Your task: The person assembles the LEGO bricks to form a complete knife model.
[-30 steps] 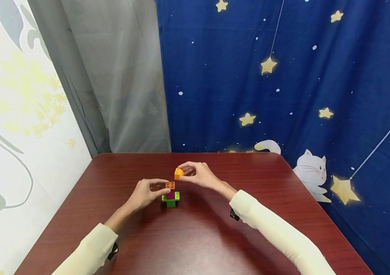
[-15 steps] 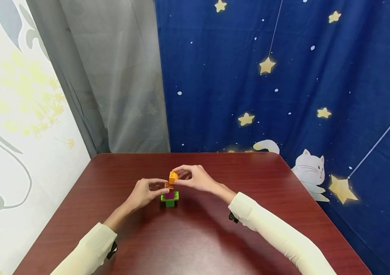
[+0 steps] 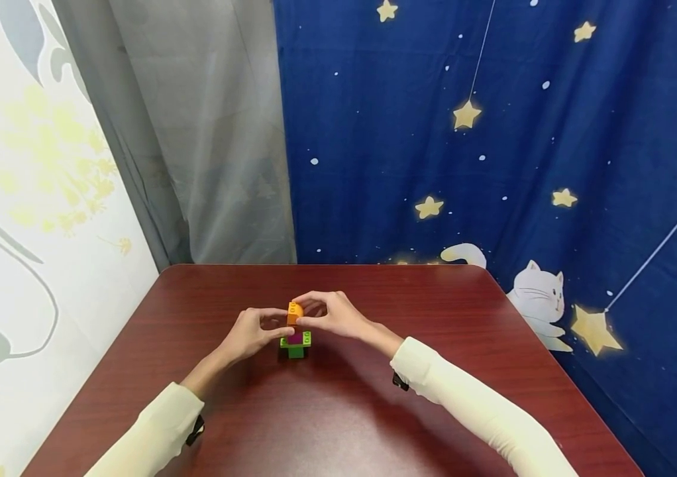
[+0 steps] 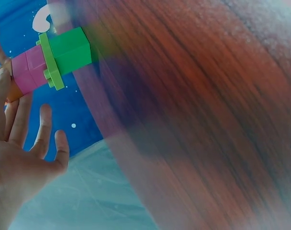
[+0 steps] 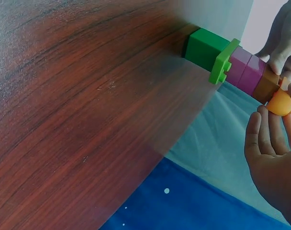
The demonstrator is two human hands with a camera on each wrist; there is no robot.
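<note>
A tower of toy building bricks stands upright on the table. From the bottom it has a green brick (image 5: 205,47), a wider lime-green plate (image 5: 224,62), two magenta bricks (image 5: 245,70) and a brownish-orange brick (image 5: 266,86). My left hand (image 3: 253,332) holds the tower near its top, thumb and fingers on the brownish-orange brick. In my right hand (image 3: 337,314), thumb and fingers pinch a bright orange brick with a rounded side (image 3: 294,312). It sits at the top of the tower, against the brownish-orange brick; whether the studs are fully pressed together cannot be told.
The reddish-brown wooden table (image 3: 338,411) extends around the tower. Behind it hang a grey curtain (image 3: 237,165) and a blue star-patterned curtain (image 3: 374,132). A white patterned surface (image 3: 28,265) borders the left side.
My right hand has moved left and down, bringing the rounded orange brick from beside the tower onto its top. My left hand has stayed nearly still on the tower.
</note>
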